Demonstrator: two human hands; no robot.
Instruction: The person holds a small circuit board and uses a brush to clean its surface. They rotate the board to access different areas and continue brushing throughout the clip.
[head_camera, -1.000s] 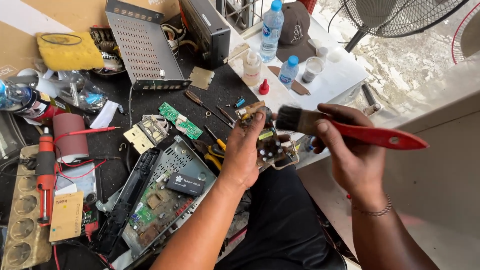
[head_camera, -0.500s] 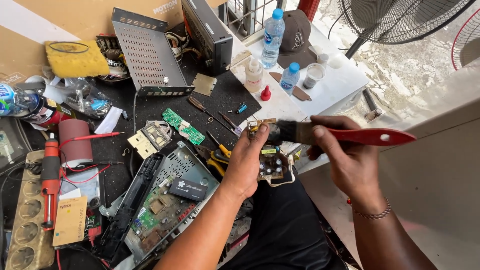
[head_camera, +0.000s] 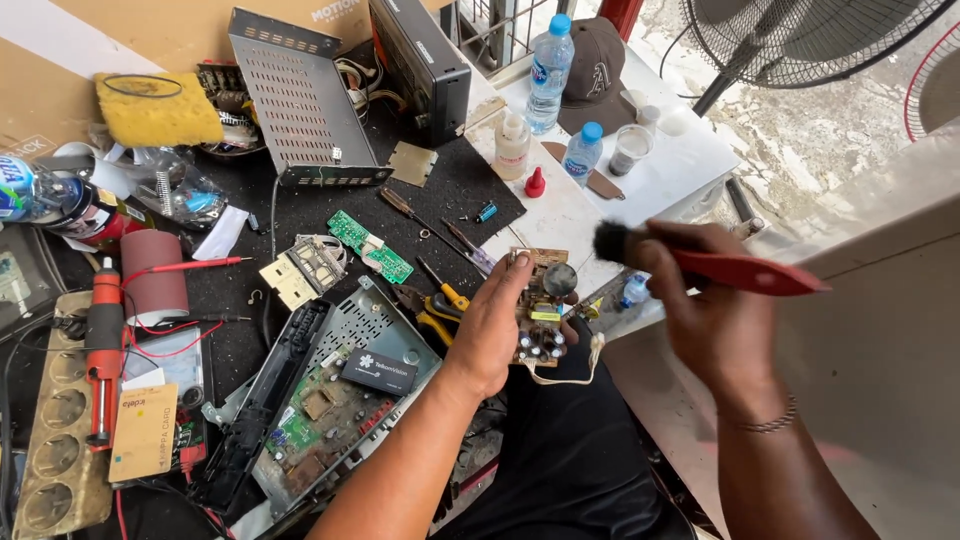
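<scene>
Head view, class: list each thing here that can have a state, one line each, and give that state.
Small circuit board: bare, out of any case, held up in the left hand.
Paintbrush: gripped in the right hand, bristles beside the board.
Set-top box: cover off, its board exposed.
Metal cover: detached, lying on the mat.
Tall water bottle: upright, blue cap on.
Small bottle: upright, capped.
Fan: blades not blurred.

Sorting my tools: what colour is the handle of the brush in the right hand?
Red, with dark bristles. The brush in the right hand shows best in the head view.
</scene>
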